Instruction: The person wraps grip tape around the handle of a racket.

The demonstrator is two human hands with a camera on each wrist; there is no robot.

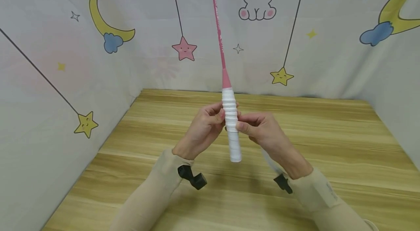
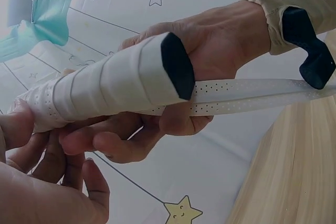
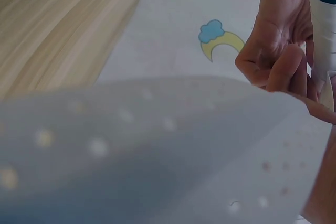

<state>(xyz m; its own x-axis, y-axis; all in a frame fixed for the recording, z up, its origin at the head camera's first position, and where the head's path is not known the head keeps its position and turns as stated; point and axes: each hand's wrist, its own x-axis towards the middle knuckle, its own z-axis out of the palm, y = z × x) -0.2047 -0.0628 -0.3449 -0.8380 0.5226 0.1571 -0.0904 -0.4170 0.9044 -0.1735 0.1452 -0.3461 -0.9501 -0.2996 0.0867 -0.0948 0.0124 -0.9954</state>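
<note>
A pink badminton racket (image 1: 218, 30) stands handle down above the table, its head cut off at the top of the head view. White perforated grip tape (image 2: 236, 90) winds in ridged turns round the upper handle; the lower handle (image 1: 234, 147) looks smoother. My left hand (image 1: 205, 125) holds the handle from the left, thumb against the wrapped part. On the other side my right hand (image 1: 265, 132) pinches the tape at the handle. The loose tape trails back under the right wrist, and in the right wrist view this tape (image 3: 157, 140) blurs across the foreground.
A wood-grain table (image 1: 157, 114) lies beneath both hands. Pale curtains (image 1: 141, 56) with cartoon stars, moons and a rabbit enclose its back and sides. Black wrist-camera mounts (image 1: 191, 177) sit on both sleeves. A turquoise item (image 2: 42, 19) shows in the left wrist view.
</note>
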